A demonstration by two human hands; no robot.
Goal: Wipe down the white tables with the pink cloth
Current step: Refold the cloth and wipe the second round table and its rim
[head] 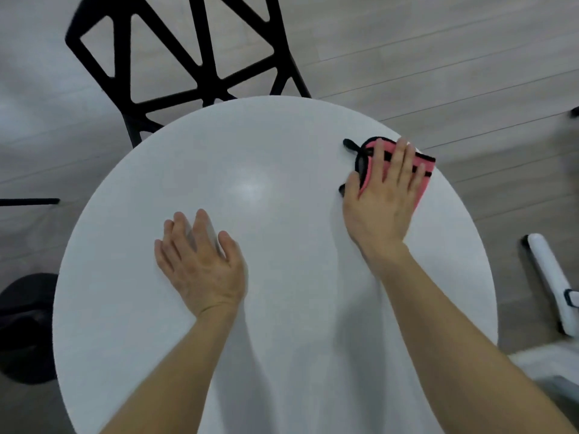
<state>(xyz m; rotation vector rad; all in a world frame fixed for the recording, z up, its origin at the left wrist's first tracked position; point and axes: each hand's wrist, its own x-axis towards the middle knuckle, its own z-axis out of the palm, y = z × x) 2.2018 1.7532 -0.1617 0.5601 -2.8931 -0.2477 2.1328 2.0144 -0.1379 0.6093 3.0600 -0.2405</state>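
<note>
Cloth [423,188] pressed flat under right grip [379,202], seemingly reaching table [250,151] edge

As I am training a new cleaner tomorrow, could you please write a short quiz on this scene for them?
1. True or false: the left hand presses the pink cloth onto the white table.
2. Where does the cloth lie? A) near the table's far right edge B) at its centre C) on the floor
3. What piece of furniture stands beyond the table's far edge?

Key:
1. False: the right hand presses it with flat fingers; the left hand rests bare on the table.
2. A
3. A black chair
</note>
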